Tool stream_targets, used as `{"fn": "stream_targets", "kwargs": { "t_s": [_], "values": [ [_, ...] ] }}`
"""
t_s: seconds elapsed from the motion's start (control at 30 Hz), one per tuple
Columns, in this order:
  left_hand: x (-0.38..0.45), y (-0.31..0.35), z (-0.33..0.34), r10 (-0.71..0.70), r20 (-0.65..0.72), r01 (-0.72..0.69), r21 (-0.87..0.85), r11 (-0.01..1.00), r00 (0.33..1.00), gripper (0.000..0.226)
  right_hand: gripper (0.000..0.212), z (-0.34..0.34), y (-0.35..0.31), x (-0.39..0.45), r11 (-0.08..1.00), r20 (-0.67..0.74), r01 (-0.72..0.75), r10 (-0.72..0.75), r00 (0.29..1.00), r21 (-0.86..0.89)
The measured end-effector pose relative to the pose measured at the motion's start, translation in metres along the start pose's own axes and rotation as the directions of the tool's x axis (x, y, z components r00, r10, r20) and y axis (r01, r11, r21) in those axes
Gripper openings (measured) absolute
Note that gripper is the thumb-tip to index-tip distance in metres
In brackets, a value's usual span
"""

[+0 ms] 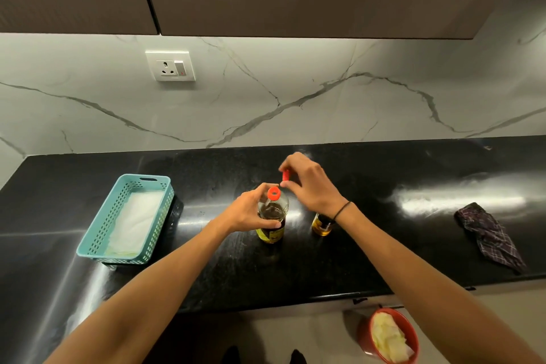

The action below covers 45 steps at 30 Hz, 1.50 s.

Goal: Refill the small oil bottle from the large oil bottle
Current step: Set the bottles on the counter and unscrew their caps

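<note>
Basket [97, 233]: teal, perforated, on the black counter [384, 245] at left, white paper lying inside. Left hand [248, 213]: fingers and thumb curled round the upper body of the big bottle [273, 216], which stands upright mid-counter, red neck ring exposed, mouth open. Right hand [310, 183]: above and just right of that mouth, fingertips pinching the red cap [285, 175], clear of the bottle. Small bottle [322, 224]: upright just right of the big one, partly hidden beneath the right wrist, amber oil low inside. Cloth [487, 235]: dark plaid, crumpled, far right. Red bowl [390, 337]: below the counter edge, pale contents.
</note>
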<state>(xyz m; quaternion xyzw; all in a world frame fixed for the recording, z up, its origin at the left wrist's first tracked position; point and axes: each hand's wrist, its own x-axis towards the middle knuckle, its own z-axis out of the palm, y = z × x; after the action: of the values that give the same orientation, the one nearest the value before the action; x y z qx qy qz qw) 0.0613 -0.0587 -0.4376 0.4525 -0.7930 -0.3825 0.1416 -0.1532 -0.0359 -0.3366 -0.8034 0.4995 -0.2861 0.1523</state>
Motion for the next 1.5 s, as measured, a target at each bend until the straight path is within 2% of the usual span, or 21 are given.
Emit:
{"fn": "stream_targets", "kwargs": {
  "t_s": [0.1, 0.2, 0.3, 0.43, 0.57, 0.67, 0.8, 0.87, 1.0, 1.1, 1.2, 1.27, 1.37, 1.43, 1.5],
  "values": [
    [-0.008, -0.008, 0.003, 0.005, -0.023, -0.005, -0.013, 1.0, 1.0, 0.1, 0.024, 0.015, 0.016, -0.031, 0.974, -0.159, -0.161, 0.186, 0.97, 0.159],
    [-0.017, -0.024, 0.008, -0.041, -0.027, 0.04, -0.045, 0.998, 0.999, 0.102, 0.02, 0.046, 0.031, -0.069, 0.939, -0.224, -0.252, 0.304, 0.926, 0.235],
    [-0.027, -0.042, 0.015, -0.088, -0.017, 0.087, -0.051, 0.995, 0.996, 0.102, 0.021, 0.085, 0.045, -0.108, 0.904, -0.166, -0.368, 0.405, 0.899, 0.216],
    [-0.036, -0.055, 0.028, -0.155, -0.015, 0.154, -0.036, 0.987, 0.988, 0.102, 0.022, 0.135, 0.056, -0.149, 0.863, -0.04, -0.499, 0.503, 0.863, 0.082],
    [-0.044, -0.061, 0.045, -0.228, -0.015, 0.228, 0.015, 0.974, 0.974, 0.094, 0.021, 0.167, 0.056, -0.163, 0.862, 0.049, -0.507, 0.507, 0.861, -0.015],
    [-0.049, -0.064, 0.056, -0.319, -0.008, 0.32, 0.017, 0.947, 0.948, 0.083, 0.019, 0.18, 0.057, -0.164, 0.853, 0.059, -0.52, 0.521, 0.851, -0.039],
    [-0.056, -0.072, 0.067, -0.387, -0.03, 0.388, 0.117, 0.914, 0.922, 0.076, 0.017, 0.188, 0.058, -0.163, 0.848, 0.075, -0.524, 0.529, 0.845, -0.082],
    [-0.059, -0.074, 0.071, -0.415, 0.02, 0.407, 0.151, 0.901, 0.91, 0.069, 0.017, 0.19, 0.059, -0.164, 0.846, 0.076, -0.526, 0.531, 0.844, -0.086],
    [-0.061, -0.062, 0.077, -0.382, 0.246, 0.347, 0.177, 0.921, 0.89, 0.049, 0.027, 0.189, 0.061, -0.164, 0.843, 0.111, -0.532, 0.537, 0.836, -0.071],
    [-0.053, -0.045, 0.084, -0.323, 0.409, 0.269, 0.185, 0.945, 0.854, 0.055, 0.033, 0.178, 0.063, -0.165, 0.865, 0.078, -0.497, 0.502, 0.862, -0.071],
    [-0.037, -0.026, 0.096, -0.252, 0.471, 0.194, 0.17, 0.966, 0.845, 0.066, 0.025, 0.16, 0.07, -0.165, 0.888, -0.08, -0.448, 0.442, 0.894, -0.103],
    [-0.026, -0.009, 0.106, -0.214, 0.473, 0.178, 0.122, 0.977, 0.855, 0.076, 0.028, 0.143, 0.076, -0.163, 0.87, -0.241, -0.489, 0.462, 0.853, -0.064],
    [-0.008, 0.012, 0.122, -0.19, 0.445, 0.176, 0.074, 0.982, 0.875, 0.095, 0.047, 0.113, 0.085, -0.155, 0.787, -0.398, -0.612, 0.588, 0.704, 0.08],
    [0.002, 0.023, 0.133, -0.192, 0.41, 0.193, 0.041, 0.98, 0.892, 0.103, 0.067, 0.098, 0.095, -0.151, 0.727, -0.382, -0.672, 0.665, 0.641, 0.139],
    [0.011, 0.029, 0.142, -0.201, 0.386, 0.21, 0.02, 0.977, 0.9, 0.108, 0.093, 0.09, 0.106, -0.146, 0.681, -0.284, -0.721, 0.722, 0.631, 0.13]
  ]
}}
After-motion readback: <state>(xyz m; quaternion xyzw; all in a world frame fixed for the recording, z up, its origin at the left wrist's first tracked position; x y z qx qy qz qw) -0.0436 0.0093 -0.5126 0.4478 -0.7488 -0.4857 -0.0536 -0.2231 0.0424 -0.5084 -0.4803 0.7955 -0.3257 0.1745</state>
